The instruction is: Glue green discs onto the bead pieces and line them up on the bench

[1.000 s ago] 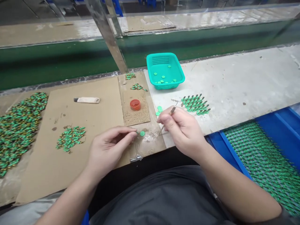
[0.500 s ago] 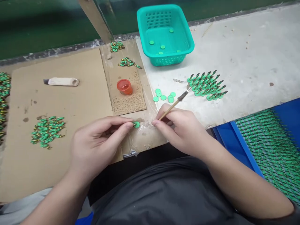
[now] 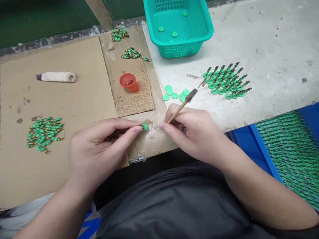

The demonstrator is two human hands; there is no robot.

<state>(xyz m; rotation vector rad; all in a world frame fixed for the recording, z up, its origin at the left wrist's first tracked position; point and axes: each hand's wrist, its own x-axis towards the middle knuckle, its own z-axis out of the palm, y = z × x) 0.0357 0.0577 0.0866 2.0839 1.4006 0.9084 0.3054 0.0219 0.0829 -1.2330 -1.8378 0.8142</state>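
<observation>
My left hand [image 3: 99, 146] pinches a tiny figure joined to a round green base [image 3: 144, 127] between thumb and forefinger. The fingertips hide most of the figure, and the disc faces up. In my right hand [image 3: 193, 131] is a thin wooden-handled tool [image 3: 179, 109] with a dark wrapped neck and a slim metal tip, held like a pen. Its tip points up and away, toward the standing figures, apart from the piece in my left hand. Loose green discs [image 3: 174, 96] lie just beyond my right hand. A red cup [image 3: 129, 83] with liquid stands on a speckled cardboard piece [image 3: 134, 108].
Small green figures stand in rows [image 3: 226, 81] on the right. A teal basket [image 3: 179, 48] at the back holds a few discs. Figure piles [image 3: 45, 132] and a white-handled knife-like tool [image 3: 58, 77] lie on cardboard [image 3: 82, 99]. A blue tray [image 3: 267, 154] of figures sits lower right.
The camera view has shifted, so the table things appear higher in the picture. Both hands keep their grips, with the disc and tool in nearly the same pose.
</observation>
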